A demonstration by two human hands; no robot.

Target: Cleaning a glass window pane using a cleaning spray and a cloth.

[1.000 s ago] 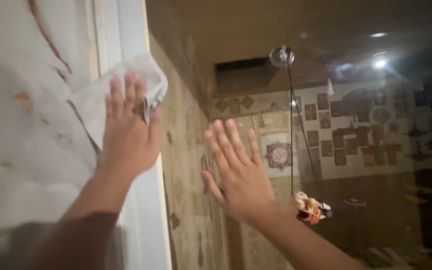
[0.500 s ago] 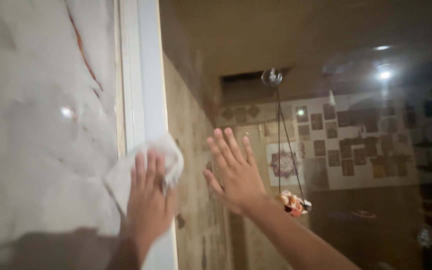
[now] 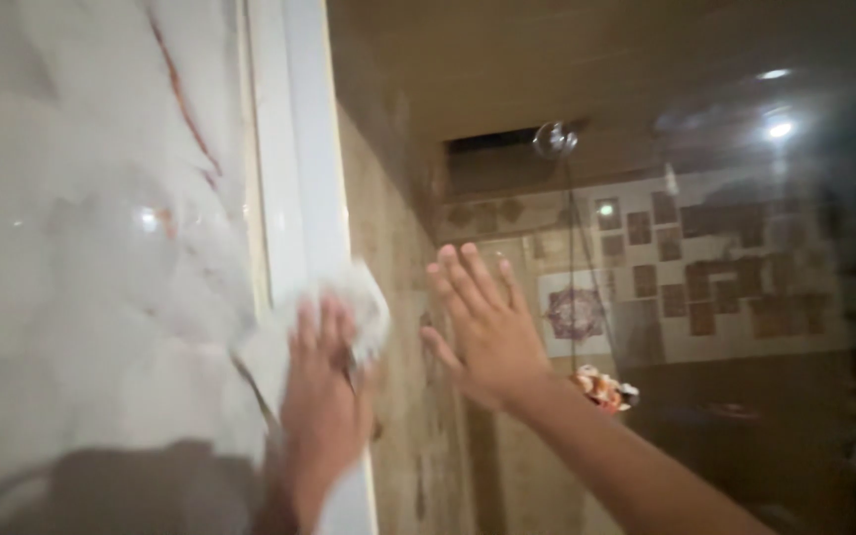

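Note:
My left hand (image 3: 324,401) presses a crumpled white cloth (image 3: 367,302) flat against the white window frame (image 3: 299,168), low on the frame. The cloth pokes out above and to the right of my fingers. My right hand (image 3: 487,332) lies open with its fingers spread, palm against the dark glass pane (image 3: 705,436) just right of the frame. It holds nothing.
A glossy white marbled wall (image 3: 71,258) with reddish veins fills the left. A clear suction cup (image 3: 555,139) sticks to the glass; a thin cord hangs from it to a small colourful ornament (image 3: 606,388). The glass reflects a tiled room and ceiling lights.
My left hand has slid the cloth down the frame from high up to a lower spot. My right hand has stayed flat on the glass.

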